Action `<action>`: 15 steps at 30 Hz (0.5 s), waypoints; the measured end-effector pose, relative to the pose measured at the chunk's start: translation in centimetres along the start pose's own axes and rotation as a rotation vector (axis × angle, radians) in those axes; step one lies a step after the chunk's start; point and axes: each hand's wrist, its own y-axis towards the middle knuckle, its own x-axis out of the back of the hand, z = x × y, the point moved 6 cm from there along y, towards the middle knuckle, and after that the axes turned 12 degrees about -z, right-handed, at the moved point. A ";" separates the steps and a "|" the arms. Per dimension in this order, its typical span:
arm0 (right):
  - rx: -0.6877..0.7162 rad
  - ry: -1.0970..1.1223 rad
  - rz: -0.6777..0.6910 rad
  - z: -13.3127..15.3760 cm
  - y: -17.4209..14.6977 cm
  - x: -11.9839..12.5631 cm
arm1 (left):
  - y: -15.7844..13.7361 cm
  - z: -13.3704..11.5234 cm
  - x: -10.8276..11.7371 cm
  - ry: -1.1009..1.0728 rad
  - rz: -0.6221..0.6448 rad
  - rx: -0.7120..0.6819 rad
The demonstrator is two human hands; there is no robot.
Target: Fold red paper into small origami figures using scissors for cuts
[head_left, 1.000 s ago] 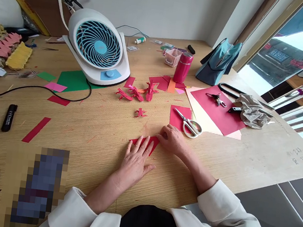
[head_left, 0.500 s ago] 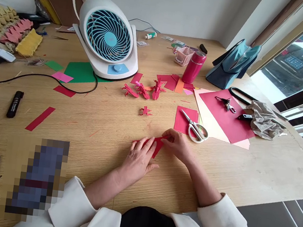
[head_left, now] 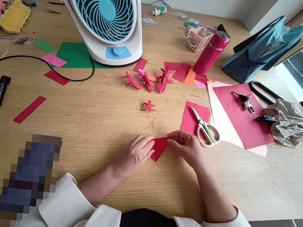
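A folded red paper (head_left: pixel 159 148), triangular with its point toward me, lies on the wooden table between my hands. My left hand (head_left: pixel 136 153) has its bent fingers closed over the paper's left corner; its thumb is hidden. At the top right corner, my right hand (head_left: pixel 187 146) pinches the paper between thumb and fingers. Beyond my hands sits a small folded red paper figure (head_left: pixel 148 106), and several more red figures (head_left: pixel 147 81) stand grouped farther back. White-handled scissors (head_left: pixel 206 129) rest on red paper sheets (head_left: pixel 193 122) close to my right hand.
A white and blue fan (head_left: pixel 105 15) stands at the back left. Behind the figures are a pink-red flask (head_left: pixel 212 52) and a teal bag (head_left: pixel 261 53). Large sheets (head_left: pixel 243 117) with keys (head_left: pixel 244 101) lie right. A black marker (head_left: pixel 1 91) and a red strip (head_left: pixel 29 109) lie left.
My left hand has gone from lying flat with its thumb spread to curled fingers at the paper's left side, so more of the paper shows. The camera view has moved closer and tilted down.
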 end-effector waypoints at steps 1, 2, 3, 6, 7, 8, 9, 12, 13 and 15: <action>-0.001 -0.008 0.002 0.1 0.0 0.0 | 0.0 0.0 0.0 0.000 0.005 -0.003; 0.007 -0.028 0.004 0.3 -0.1 0.0 | 0.0 0.0 0.0 0.002 0.009 -0.009; 0.022 -0.057 0.009 0.5 -0.1 -0.1 | 0.0 -0.1 0.0 0.004 0.012 -0.015; 0.071 -0.154 0.032 1.0 -0.4 -0.4 | 0.0 -0.1 0.0 0.017 0.020 -0.036; 0.089 -0.189 0.034 1.1 -0.5 -0.5 | 0.0 -0.1 0.0 0.024 0.025 -0.044; 0.113 -0.231 0.029 1.3 -0.5 -0.7 | 0.0 -0.1 0.0 0.032 0.031 -0.053; 0.142 -0.283 0.015 1.4 -0.6 -0.8 | 0.0 -0.2 0.0 0.039 0.036 -0.061; 0.265 -0.470 -0.063 1.7 -0.9 -1.0 | 0.2 -0.2 0.1 0.039 0.039 -0.053; 0.310 -0.526 -0.091 1.9 -1.0 -1.1 | 0.2 -0.1 0.1 0.032 0.038 -0.040; 0.386 -0.603 -0.124 2.1 -1.2 -1.4 | 0.3 0.0 0.1 0.022 0.037 -0.019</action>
